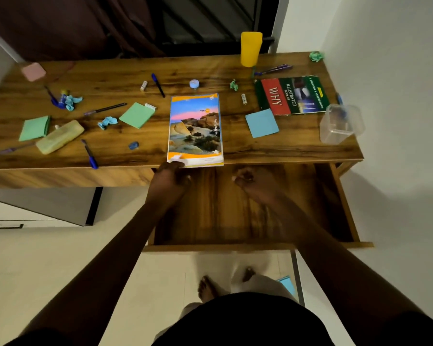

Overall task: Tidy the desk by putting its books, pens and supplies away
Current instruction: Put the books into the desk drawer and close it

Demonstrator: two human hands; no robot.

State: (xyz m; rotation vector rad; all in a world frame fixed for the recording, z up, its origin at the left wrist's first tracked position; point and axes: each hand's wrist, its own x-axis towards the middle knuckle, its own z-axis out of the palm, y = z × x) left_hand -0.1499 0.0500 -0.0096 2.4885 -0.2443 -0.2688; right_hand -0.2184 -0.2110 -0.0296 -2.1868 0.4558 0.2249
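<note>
On desk (135, 78), book (196, 128) long-axis front-to-back.

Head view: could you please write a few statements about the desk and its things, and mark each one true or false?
1. The drawer below the desk is pulled open. True.
2. The left grip holds the near edge of the landscape-cover book. True.
3. The yellow cup lies on its side. False: it stands upright at the desk's far edge.
4. The WHY book lies left of the landscape-cover book. False: it lies to its right.
5. The clear plastic container sits at the desk's right end. True.
</note>
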